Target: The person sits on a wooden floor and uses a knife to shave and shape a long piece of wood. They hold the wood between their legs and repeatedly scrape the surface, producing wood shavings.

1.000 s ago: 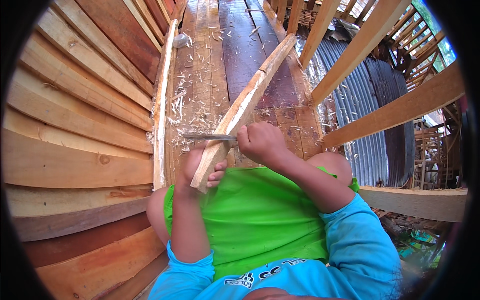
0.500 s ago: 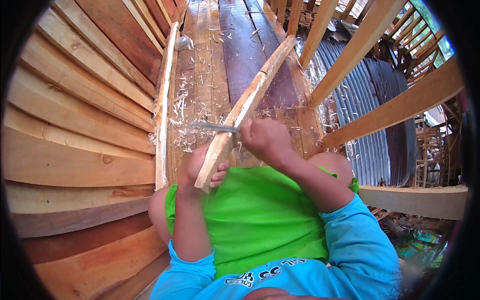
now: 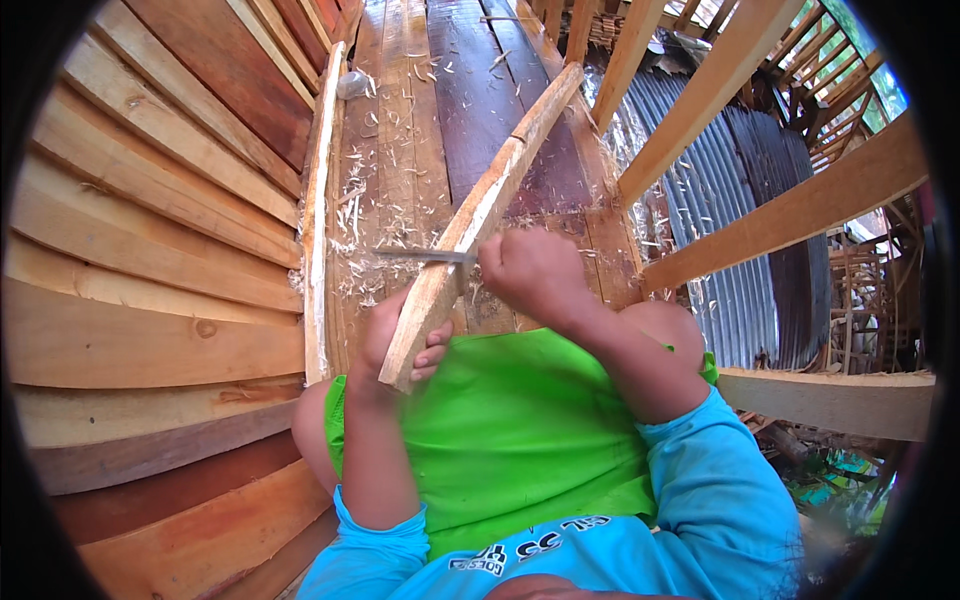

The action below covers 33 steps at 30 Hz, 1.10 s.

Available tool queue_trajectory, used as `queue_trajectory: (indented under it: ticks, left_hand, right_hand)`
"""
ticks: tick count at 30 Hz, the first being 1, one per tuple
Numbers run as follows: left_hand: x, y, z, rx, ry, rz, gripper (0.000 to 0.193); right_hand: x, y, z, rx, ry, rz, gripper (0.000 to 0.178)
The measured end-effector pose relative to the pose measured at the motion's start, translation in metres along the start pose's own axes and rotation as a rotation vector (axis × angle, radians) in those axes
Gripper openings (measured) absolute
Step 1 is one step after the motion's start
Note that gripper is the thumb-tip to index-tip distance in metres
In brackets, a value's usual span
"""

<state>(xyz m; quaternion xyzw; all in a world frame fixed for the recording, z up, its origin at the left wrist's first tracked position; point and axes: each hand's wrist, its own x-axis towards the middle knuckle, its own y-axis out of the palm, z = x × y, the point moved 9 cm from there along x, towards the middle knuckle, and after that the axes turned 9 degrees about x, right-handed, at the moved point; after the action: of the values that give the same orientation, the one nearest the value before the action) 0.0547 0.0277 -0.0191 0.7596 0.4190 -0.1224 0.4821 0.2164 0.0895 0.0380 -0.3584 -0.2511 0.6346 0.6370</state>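
Observation:
A long, squared piece of wood (image 3: 478, 212) slants from my lap toward the far right, its upper edge pale and freshly shaved in places. My left hand (image 3: 431, 354) is wrapped around its near end from below, with fingertips showing on the right side. In a closed fist, my right hand (image 3: 538, 276) grips a knife whose handle is hidden by the fingers. The narrow grey knife blade (image 3: 428, 255) lies crosswise on the wood's top edge, a short way beyond the left hand, its tip sticking out to the left.
Curled wood shavings (image 3: 350, 205) litter the plank floor (image 3: 405, 130). A pale wooden strip (image 3: 319, 220) runs along a plank wall (image 3: 150, 330) at left. Slanted wooden posts (image 3: 790, 230) line the right side, with corrugated metal sheets (image 3: 730, 180) beyond. A small clear container (image 3: 352, 85) sits far left.
The whole view has shifted slightly, so wood and hands appear a little further left. The right fist sits marginally farther away, and the blade is still across the wood.

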Motion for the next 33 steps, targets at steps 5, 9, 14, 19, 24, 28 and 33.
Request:
queue_trajectory:
  ticks: [5,9,14,19,24,28,33]
  left_hand:
    - [-0.001,0.004,-0.004,0.006,0.026,0.026,0.047]
    - [-0.001,0.005,-0.005,0.001,0.025,0.045,0.047]
    - [0.0,0.003,0.001,-0.063,-0.027,0.073,0.047]
    - [0.001,0.005,-0.002,-0.008,-0.004,0.053,0.047]
    - [-0.001,0.004,-0.003,-0.015,0.005,0.053,0.047]
    - [0.003,0.004,0.001,-0.03,-0.031,0.09,0.046]
    - [0.004,-0.001,0.006,-0.11,-0.046,0.086,0.044]
  right_hand:
    - [0.026,-0.019,-0.026,0.079,0.004,0.042,0.058]
    - [0.018,-0.027,-0.015,0.397,-0.262,0.18,0.034]
    - [-0.011,-0.015,0.025,0.277,-0.585,0.31,0.019]
    - [0.013,-0.011,-0.004,0.025,-0.387,0.061,0.026]
    - [-0.001,-0.014,0.009,0.01,-0.227,-0.005,0.05]
    - [-0.011,-0.004,0.021,-0.005,-0.227,-0.062,0.058]
    - [0.011,0.0,0.002,-0.021,-0.185,-0.203,0.056]
